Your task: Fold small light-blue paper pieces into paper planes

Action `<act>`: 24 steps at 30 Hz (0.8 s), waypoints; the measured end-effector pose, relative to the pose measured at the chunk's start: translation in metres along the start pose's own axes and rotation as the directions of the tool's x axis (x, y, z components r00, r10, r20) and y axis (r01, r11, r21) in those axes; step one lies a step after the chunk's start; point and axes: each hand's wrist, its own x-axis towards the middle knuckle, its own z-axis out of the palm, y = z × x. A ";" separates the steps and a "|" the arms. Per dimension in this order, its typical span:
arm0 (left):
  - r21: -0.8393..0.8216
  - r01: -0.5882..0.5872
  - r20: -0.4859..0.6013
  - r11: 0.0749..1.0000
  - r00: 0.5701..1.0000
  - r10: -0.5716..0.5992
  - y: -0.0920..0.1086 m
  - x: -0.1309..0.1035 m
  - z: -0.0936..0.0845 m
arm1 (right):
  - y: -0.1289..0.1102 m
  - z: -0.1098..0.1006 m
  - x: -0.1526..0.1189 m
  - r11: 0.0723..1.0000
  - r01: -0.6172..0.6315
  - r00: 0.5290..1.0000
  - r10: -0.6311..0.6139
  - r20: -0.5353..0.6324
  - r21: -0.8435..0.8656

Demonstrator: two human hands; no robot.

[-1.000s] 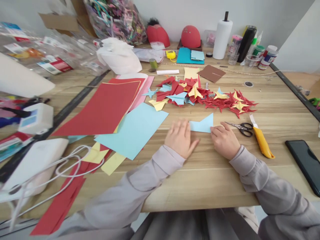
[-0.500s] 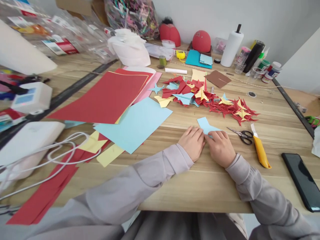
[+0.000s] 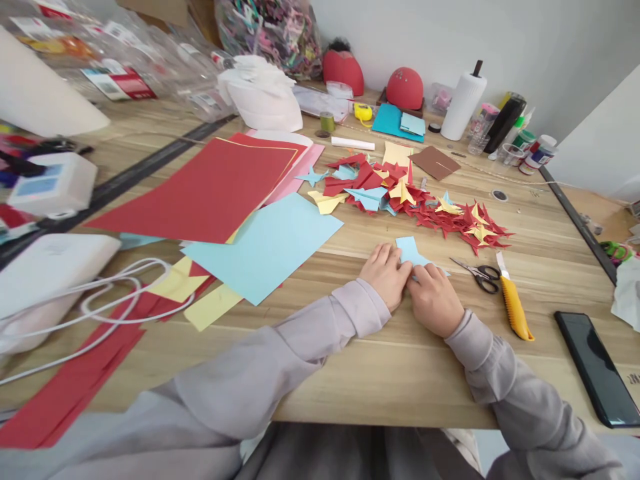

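Note:
A small folded piece of light blue paper (image 3: 411,251) lies on the wooden table (image 3: 350,393), partly covered by my fingers. My left hand (image 3: 386,275) presses on its left side, fingers close together. From the right, my right hand (image 3: 434,297) pinches the lower part of the paper with curled fingers. The two thumbs almost meet at its near edge. Beyond the hands lies a long heap of folded red, yellow and blue paper pieces (image 3: 370,180), many of them star-shaped. Small scissors (image 3: 483,275) and a yellow-handled cutter (image 3: 516,308) lie right of my right hand.
Left are a blue sheet (image 3: 270,247), red sheets (image 3: 200,190), red strips (image 3: 75,387) and a white cable (image 3: 90,340). A phone (image 3: 597,367) lies at the right. A white bottle (image 3: 464,103), brown paper (image 3: 434,162) and a yellow tape measure (image 3: 363,112) are at the back.
My right thumb and fingers have moved left and nearer my left thumb along the blue paper. The whole view has shifted slightly.

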 end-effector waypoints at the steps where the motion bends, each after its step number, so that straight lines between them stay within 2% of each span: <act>1: -0.001 -0.002 -0.006 1.000 1.000 0.002 -0.001 0.001 0.001 | 0.000 0.000 0.000 1.000 0.001 1.000 -0.001 -0.001 -0.001; 7: 0.021 0.022 -0.044 1.000 0.999 -0.022 -0.008 0.007 0.006 | -0.001 0.001 0.001 0.999 0.027 0.999 -0.028 -0.026 -0.038; 12: 0.002 0.005 -0.071 1.000 0.997 -0.005 -0.025 0.019 0.009 | -0.002 0.000 0.000 0.994 0.065 0.997 -0.068 -0.032 -0.091; 18: -0.071 -0.050 -0.053 0.996 0.998 0.047 -0.050 0.030 0.009 | -0.004 -0.006 0.003 0.998 -0.029 1.000 0.029 0.009 -0.059; 24: -0.112 -0.092 -0.012 0.989 0.996 0.091 -0.061 0.033 0.010 | -0.005 -0.005 0.016 0.993 -0.095 0.995 0.097 0.026 -0.069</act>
